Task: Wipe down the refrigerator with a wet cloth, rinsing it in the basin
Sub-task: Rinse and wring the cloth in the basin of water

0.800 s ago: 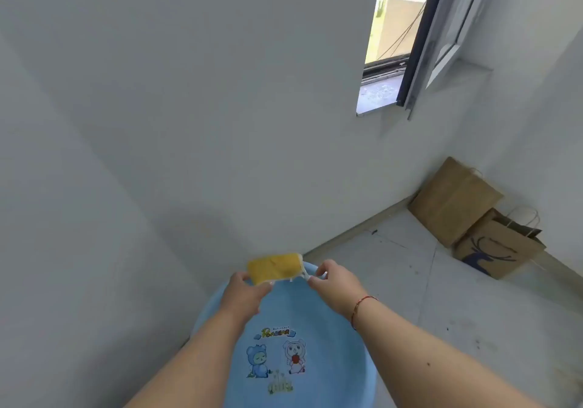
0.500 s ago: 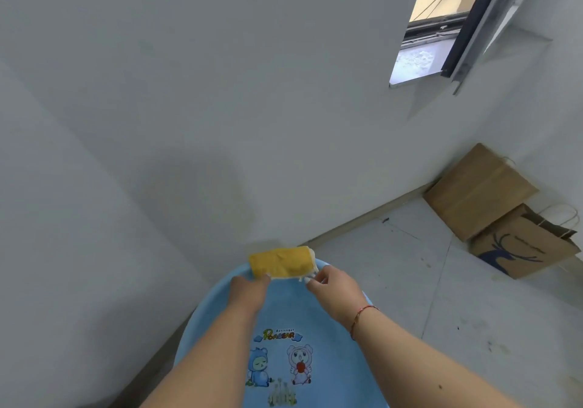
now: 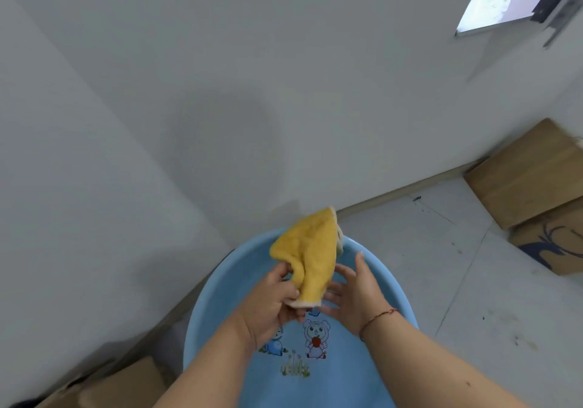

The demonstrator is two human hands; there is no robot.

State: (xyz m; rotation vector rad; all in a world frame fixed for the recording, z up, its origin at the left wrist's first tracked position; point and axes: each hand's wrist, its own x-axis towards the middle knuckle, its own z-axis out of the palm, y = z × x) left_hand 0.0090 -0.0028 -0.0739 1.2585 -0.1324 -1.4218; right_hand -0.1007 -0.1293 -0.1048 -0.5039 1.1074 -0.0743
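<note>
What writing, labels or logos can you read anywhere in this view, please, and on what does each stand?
None is readable now.
Blue basin: cartoon print, its lettering hidden behind the left hand and yellow cloth.
Brown paper bag: a dark blue drawn mark, no legible words.

Two brown paper bags [image 3: 530,171] leaned against the white wall [image 3: 284,76] at the right edge of the tiled floor [image 3: 441,265], the nearer one [image 3: 555,243] printed with a dark blue design. A window [image 3: 504,0] sat open at the top right. A cardboard box [image 3: 120,385] stood at the lower left.
</note>
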